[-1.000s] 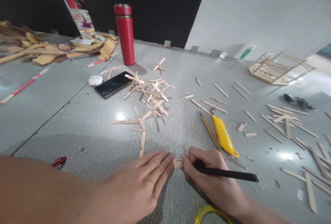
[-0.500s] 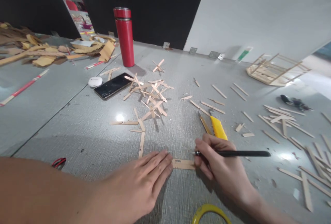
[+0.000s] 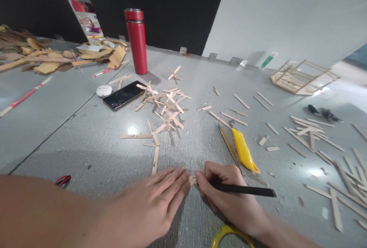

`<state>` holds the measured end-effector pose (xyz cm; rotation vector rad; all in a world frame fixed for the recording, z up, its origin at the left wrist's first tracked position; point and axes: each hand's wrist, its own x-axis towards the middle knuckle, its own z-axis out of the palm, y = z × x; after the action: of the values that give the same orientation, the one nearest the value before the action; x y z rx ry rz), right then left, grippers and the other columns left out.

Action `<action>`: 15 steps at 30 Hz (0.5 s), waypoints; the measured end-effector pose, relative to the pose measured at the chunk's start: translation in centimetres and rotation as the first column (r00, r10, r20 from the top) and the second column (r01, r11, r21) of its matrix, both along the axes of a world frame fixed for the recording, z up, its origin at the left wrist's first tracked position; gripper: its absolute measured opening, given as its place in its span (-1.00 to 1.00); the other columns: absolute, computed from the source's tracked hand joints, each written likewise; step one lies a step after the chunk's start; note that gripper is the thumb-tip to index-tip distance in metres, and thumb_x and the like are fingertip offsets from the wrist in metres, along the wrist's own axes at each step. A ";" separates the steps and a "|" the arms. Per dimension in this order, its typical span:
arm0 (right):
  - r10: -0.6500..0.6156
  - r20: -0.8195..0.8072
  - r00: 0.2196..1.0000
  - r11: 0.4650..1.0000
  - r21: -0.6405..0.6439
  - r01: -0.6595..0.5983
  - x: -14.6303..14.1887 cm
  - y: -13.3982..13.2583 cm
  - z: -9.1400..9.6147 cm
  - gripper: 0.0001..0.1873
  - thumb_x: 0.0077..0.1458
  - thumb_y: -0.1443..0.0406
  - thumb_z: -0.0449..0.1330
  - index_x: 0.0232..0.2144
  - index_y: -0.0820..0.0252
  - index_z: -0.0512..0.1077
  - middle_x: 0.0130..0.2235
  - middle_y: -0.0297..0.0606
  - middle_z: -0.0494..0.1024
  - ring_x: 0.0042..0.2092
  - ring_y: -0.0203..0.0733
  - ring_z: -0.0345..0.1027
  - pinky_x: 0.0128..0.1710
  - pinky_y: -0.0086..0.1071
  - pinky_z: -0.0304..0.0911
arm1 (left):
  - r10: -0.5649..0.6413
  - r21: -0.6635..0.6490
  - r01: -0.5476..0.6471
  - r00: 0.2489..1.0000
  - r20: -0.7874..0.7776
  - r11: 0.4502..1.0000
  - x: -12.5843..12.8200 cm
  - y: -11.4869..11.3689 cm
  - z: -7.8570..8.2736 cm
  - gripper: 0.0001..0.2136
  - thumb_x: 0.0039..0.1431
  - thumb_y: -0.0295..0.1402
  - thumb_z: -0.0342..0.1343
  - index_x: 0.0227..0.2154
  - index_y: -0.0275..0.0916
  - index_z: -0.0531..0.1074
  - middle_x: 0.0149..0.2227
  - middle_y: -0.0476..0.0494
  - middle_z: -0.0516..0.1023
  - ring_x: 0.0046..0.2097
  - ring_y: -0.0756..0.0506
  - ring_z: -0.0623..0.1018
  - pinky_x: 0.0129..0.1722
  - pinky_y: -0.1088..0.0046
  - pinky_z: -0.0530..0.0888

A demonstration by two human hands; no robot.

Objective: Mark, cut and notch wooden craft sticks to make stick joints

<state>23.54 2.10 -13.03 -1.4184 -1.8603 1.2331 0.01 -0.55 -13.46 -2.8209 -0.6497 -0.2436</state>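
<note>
My left hand (image 3: pixel 156 202) lies flat, fingers stretched out, pressing a short wooden strip (image 3: pixel 193 180) against the grey table. Only a small piece of the strip shows between my hands; the rest is covered. My right hand (image 3: pixel 229 196) pinches a slim black pen (image 3: pixel 249 190) close to its tip, beside the left fingertips. Fingers hide the tip itself. Just beyond the right hand are a yellow utility knife (image 3: pixel 243 151) and a thin brownish blade-like piece (image 3: pixel 228 145). A yellow ring-shaped handle (image 3: pixel 222 232) shows at the bottom edge.
Several wooden craft sticks (image 3: pixel 173 104) are heaped mid-table, with more sticks (image 3: pixel 306 131) scattered right. A phone (image 3: pixel 123 96), white earbud case (image 3: pixel 104 90) and red flask (image 3: pixel 137 45) stand further back. A stick frame (image 3: pixel 301 80) sits far right, cardboard scraps (image 3: pixel 48 59) far left.
My right hand has moved left along the strip with the pen, towards my left fingertips, covering more of the strip. The yellow utility knife is now more exposed. My left hand stays put.
</note>
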 end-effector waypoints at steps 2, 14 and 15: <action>0.009 0.045 0.999 0.998 0.061 -0.012 0.0 0.1 -0.2 -0.55 0.31 0.20 0.18 -0.61 0.11 0.20 -0.72 -0.47 0.29 -0.70 -0.41 0.13 -0.71 -0.51 0.00 | -0.004 0.000 0.004 1.000 0.001 1.000 0.0 0.0 0.0 -0.52 0.38 -0.42 0.01 0.28 -0.60 0.30 0.29 -0.43 0.42 0.31 -0.28 0.42 0.27 0.19 0.31; 0.021 0.122 0.992 0.978 0.203 -0.046 -0.1 0.4 -0.2 -0.53 0.28 0.27 0.15 -0.61 0.11 0.06 -0.63 -0.52 0.05 -0.56 -0.39 -0.11 -0.59 -0.43 -0.12 | -0.004 -0.013 0.004 1.000 0.006 1.000 -0.1 0.1 0.1 -0.54 0.40 -0.45 -0.03 0.27 -0.60 0.30 0.27 -0.43 0.44 0.29 -0.27 0.45 0.22 0.20 0.37; 0.024 0.123 0.992 0.976 0.210 -0.050 -0.1 0.4 -0.1 -0.53 0.28 0.27 0.15 -0.61 0.11 0.04 -0.62 -0.52 0.02 -0.55 -0.38 -0.13 -0.59 -0.42 -0.13 | -0.003 -0.015 0.003 1.000 0.005 1.000 -0.1 0.1 0.1 -0.54 0.40 -0.45 -0.03 0.28 -0.60 0.29 0.28 -0.43 0.43 0.29 -0.28 0.45 0.23 0.20 0.37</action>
<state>23.47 2.54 -13.14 -1.3719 -2.0401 0.9502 -0.11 -0.47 -13.38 -2.8371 -0.6506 -0.2468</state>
